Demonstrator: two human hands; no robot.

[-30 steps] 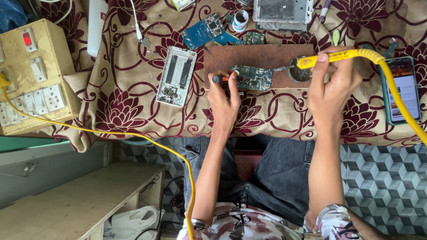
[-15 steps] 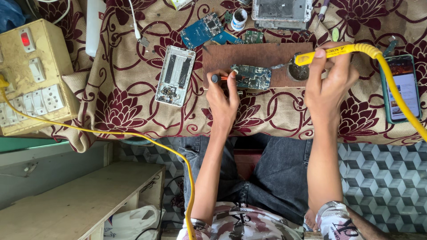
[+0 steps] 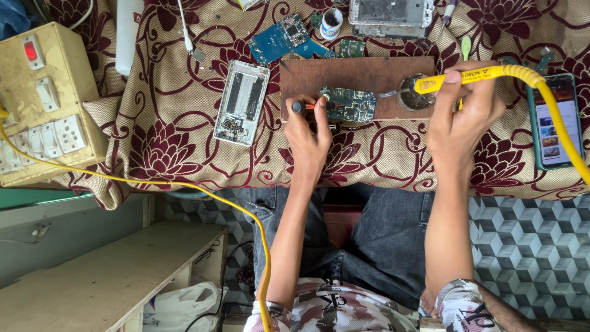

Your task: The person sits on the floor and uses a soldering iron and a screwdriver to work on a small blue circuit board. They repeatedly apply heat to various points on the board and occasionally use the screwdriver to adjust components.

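The small circuit board [image 3: 348,104] is dark green-blue, with many tiny parts on its face, and it lies flat on a brown wooden board [image 3: 356,77]. The left hand [image 3: 309,136] is closed around a thin tool with an orange shaft and a black end [image 3: 305,106]; the tool lies across the fingers and its tip touches the left edge of the circuit board, which is just above the fingertips. The right hand [image 3: 462,117] is closed around a yellow soldering iron [image 3: 458,79]. Its metal tip points to the left and is at a small round tin [image 3: 415,93], just to the right of the circuit board. The yellow cable [image 3: 556,107] goes from the iron to the right, over a phone with a lit screen [image 3: 552,122].

To the left of the left hand lies an opened phone frame [image 3: 241,101], and above it a blue circuit board [image 3: 279,38]. Everything rests on a cloth with dark red flowers [image 3: 166,141]. Far to the left stands a yellowed switch box [image 3: 43,104]. Under the table edge there are the person's dark jeans [image 3: 375,246] and a tiled floor with a cube pattern [image 3: 528,246].
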